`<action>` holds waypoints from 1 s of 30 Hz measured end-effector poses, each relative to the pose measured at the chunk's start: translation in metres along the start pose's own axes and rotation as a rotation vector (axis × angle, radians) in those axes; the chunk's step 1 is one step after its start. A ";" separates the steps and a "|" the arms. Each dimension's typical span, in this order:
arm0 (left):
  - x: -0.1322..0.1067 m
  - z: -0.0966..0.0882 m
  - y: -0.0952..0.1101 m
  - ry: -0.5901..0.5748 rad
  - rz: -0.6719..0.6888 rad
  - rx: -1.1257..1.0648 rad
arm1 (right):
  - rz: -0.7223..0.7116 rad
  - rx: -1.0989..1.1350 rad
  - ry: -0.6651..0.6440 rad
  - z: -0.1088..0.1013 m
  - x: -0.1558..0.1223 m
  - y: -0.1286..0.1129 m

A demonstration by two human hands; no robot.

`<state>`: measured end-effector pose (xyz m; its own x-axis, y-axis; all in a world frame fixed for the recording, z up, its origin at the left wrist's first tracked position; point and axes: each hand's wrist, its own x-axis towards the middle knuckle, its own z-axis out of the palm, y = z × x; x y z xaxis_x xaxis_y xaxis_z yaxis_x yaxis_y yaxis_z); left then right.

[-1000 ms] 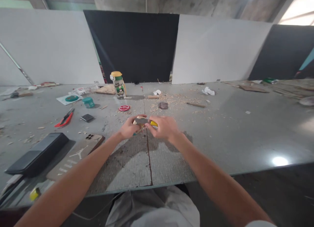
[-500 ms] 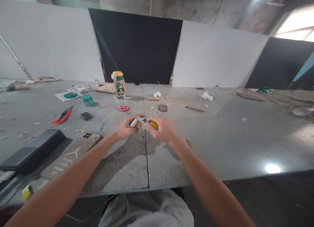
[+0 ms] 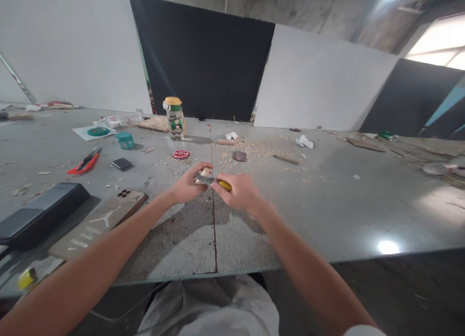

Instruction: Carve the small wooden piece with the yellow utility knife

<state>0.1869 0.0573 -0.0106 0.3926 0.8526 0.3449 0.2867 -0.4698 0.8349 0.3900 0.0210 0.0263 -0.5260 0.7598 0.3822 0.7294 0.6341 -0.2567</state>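
My left hand is closed around a small pale piece of wood, held just above the grey table. My right hand grips a yellow-handled knife, its blade pointing left and lying against the wood. Both hands meet over the seam in the middle of the table. Most of the wood is hidden by my left fingers.
Wood shavings lie scattered behind the hands. A bottle with a yellow cap, a red round lid, a teal tub, red pliers, a phone in a brown case and a black case sit to the left.
The knife blade has shifted across the wood between my hands. The view has tilted slightly, so the table items sit a little lower and further left.
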 end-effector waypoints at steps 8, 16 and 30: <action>-0.002 -0.006 0.008 -0.013 -0.048 0.023 | 0.060 -0.037 0.024 0.004 0.002 -0.003; 0.003 -0.006 0.007 -0.002 -0.117 0.008 | 0.115 -0.184 0.123 0.008 0.002 -0.008; -0.004 -0.031 0.011 -0.055 -0.182 -0.530 | 0.111 0.222 0.144 0.012 0.005 0.003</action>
<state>0.1612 0.0556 0.0099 0.4266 0.8894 0.1643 -0.1191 -0.1249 0.9850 0.3840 0.0281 0.0168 -0.3698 0.8080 0.4588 0.6570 0.5765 -0.4858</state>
